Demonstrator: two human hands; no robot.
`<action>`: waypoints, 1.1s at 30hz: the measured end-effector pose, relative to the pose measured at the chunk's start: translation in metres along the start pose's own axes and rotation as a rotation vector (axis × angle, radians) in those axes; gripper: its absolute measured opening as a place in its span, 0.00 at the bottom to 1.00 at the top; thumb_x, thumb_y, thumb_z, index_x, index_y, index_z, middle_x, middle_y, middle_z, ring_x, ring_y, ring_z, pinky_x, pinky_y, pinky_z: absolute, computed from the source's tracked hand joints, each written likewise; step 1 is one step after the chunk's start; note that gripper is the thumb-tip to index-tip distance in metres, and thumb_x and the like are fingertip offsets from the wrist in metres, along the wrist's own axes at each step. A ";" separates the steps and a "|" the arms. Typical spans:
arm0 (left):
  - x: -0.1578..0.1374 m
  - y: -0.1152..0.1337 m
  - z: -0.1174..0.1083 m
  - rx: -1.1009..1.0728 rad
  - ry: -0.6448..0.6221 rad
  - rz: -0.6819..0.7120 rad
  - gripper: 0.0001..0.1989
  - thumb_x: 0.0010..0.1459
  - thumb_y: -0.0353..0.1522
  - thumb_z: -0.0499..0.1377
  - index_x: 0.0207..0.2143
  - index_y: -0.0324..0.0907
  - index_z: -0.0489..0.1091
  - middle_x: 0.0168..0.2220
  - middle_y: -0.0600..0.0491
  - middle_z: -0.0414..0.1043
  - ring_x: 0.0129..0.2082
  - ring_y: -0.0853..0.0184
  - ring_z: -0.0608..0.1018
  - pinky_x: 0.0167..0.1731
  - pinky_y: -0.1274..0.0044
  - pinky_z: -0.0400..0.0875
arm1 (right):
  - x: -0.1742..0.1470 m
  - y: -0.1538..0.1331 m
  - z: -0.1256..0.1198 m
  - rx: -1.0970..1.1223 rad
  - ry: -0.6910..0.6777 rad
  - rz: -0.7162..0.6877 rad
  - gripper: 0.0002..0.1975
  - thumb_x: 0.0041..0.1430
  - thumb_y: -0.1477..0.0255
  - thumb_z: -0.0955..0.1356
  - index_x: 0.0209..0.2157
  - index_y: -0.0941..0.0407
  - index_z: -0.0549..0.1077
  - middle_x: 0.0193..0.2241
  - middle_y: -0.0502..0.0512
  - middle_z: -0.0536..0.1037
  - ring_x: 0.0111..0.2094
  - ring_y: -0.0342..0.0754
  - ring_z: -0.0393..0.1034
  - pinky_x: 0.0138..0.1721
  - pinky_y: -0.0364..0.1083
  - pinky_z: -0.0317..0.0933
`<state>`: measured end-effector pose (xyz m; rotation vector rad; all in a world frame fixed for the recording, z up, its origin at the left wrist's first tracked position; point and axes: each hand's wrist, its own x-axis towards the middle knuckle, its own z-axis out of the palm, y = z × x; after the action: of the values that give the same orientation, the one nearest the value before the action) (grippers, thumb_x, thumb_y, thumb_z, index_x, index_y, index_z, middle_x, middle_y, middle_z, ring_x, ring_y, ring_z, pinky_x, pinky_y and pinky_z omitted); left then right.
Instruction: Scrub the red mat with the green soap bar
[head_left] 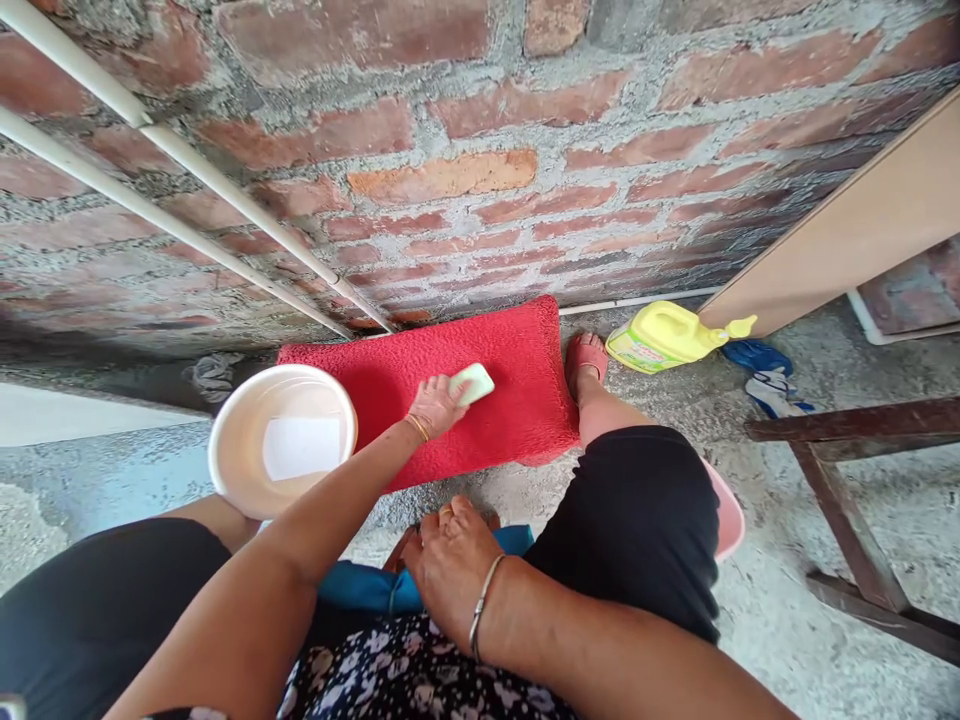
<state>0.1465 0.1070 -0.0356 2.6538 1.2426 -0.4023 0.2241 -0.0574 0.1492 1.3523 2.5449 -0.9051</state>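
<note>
My left hand (437, 405) is closed round one end of a pale green bar, which looks like soap (472, 384). The bar lies against a red, shaggy mat (487, 430) spread out by the foot of the wall. A cream plastic bucket (225, 445) stands at the mat's left end, near my left knee; something pale and rectangular shows inside it. Close to my lap, my right hand (457, 555) rests with its back up, holding nothing that I can see. Its fingers are slack and loosely bent, and blue cloth (367, 588) lies beneath and beside it.
A yellow jug (660, 335) lies tilted on the floor beside my right foot. Blue-and-white sandals (776, 390) and a dark wooden frame (855, 500) are at the right. Ahead rises a brick wall (450, 175) with white pipes (240, 200). Something pink (727, 512) shows behind my right knee.
</note>
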 end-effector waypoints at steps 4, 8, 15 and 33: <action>0.030 -0.008 -0.015 -0.065 0.069 -0.493 0.31 0.58 0.45 0.46 0.61 0.41 0.52 0.49 0.35 0.61 0.47 0.50 0.66 0.40 0.64 0.62 | 0.002 0.002 -0.004 0.008 -0.021 0.012 0.14 0.48 0.69 0.68 0.37 0.61 0.73 0.32 0.64 0.74 0.36 0.53 0.68 0.41 0.54 0.57; 0.017 0.015 -0.002 -0.008 -0.005 -0.115 0.30 0.57 0.43 0.50 0.61 0.44 0.54 0.53 0.35 0.60 0.50 0.49 0.65 0.45 0.59 0.59 | 0.001 0.003 -0.005 0.006 0.012 0.024 0.14 0.47 0.69 0.68 0.36 0.61 0.73 0.32 0.64 0.74 0.36 0.53 0.68 0.41 0.55 0.57; 0.004 0.015 0.004 -0.040 0.040 0.144 0.27 0.58 0.45 0.47 0.59 0.49 0.57 0.52 0.40 0.61 0.50 0.52 0.65 0.48 0.59 0.57 | -0.002 0.002 -0.002 0.023 -0.011 0.009 0.14 0.47 0.69 0.69 0.36 0.61 0.73 0.32 0.65 0.74 0.36 0.53 0.68 0.42 0.55 0.57; 0.048 0.024 -0.019 -0.083 0.059 -0.206 0.30 0.59 0.46 0.45 0.61 0.44 0.51 0.50 0.37 0.61 0.49 0.51 0.66 0.44 0.63 0.61 | 0.004 0.000 -0.003 0.018 -0.107 0.035 0.15 0.51 0.68 0.67 0.40 0.61 0.74 0.36 0.65 0.75 0.39 0.55 0.68 0.44 0.56 0.56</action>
<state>0.1975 0.1319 -0.0312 2.4939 1.5228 -0.2965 0.2222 -0.0529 0.1496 1.3115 2.4323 -0.9691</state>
